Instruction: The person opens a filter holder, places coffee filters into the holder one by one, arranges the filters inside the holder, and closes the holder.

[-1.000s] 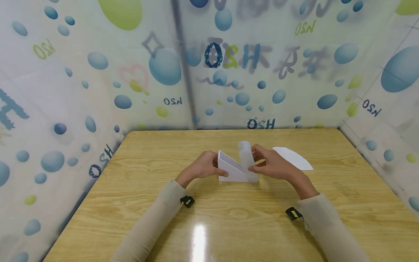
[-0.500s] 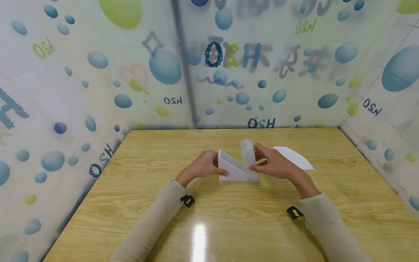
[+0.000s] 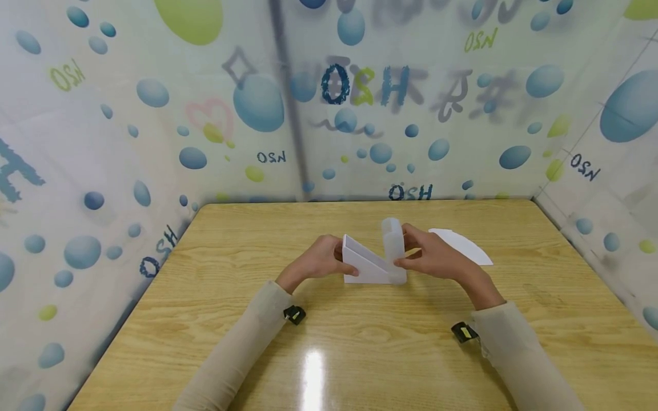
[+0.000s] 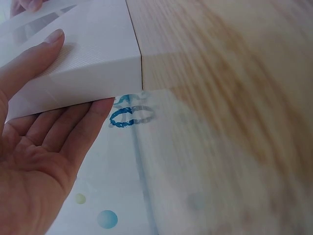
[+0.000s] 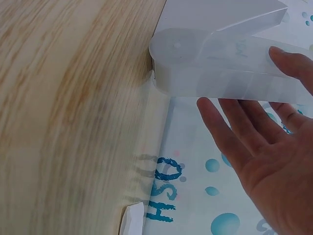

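1. you get a bright, even head view, crisp enough around the middle of the frame; a hard white glare streak burns at lower centre on the table.
2. soft, faint shadows lie on the wood below both sleeves; you see wide-angle stretching toward the left and right edges.
3. your left wrist view is hazy: the white box goes pale at upper left, and the wood grain smears out of focus at right.
4. your right wrist view is duller and cooler; the translucent case carries a weak sheen at upper centre, the right hand sits in shade, and the grain softens at lower left.
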A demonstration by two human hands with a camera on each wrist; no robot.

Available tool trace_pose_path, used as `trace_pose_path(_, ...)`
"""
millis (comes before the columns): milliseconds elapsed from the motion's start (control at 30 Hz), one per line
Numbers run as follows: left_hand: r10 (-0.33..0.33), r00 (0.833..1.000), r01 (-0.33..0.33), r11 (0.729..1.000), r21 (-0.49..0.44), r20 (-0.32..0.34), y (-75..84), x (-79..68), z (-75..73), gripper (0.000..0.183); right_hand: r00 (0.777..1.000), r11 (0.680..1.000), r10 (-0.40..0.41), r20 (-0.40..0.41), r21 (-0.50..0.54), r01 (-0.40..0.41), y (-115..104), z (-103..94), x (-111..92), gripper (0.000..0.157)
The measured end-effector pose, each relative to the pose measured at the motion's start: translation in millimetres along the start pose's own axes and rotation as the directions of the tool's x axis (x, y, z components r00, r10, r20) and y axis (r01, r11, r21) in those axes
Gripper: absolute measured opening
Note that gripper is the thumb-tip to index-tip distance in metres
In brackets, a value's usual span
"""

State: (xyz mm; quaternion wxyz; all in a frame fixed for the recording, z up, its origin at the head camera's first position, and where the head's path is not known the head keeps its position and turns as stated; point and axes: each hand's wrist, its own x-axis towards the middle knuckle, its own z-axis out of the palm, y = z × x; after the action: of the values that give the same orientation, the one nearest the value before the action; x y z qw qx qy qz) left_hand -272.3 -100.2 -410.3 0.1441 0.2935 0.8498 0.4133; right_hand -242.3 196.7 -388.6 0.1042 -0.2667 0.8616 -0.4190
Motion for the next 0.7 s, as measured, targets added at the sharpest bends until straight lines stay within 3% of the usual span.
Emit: trace_pose_path(700, 0.003, 1.000, -0.003, 1.000, -0.013, 0.004, -1.1, 0.3, 0.2, 0.035, 1.000, 0.999, 0.018, -0.010, -0.034, -0.019, 1.5, -2.2, -2.1, 0.055)
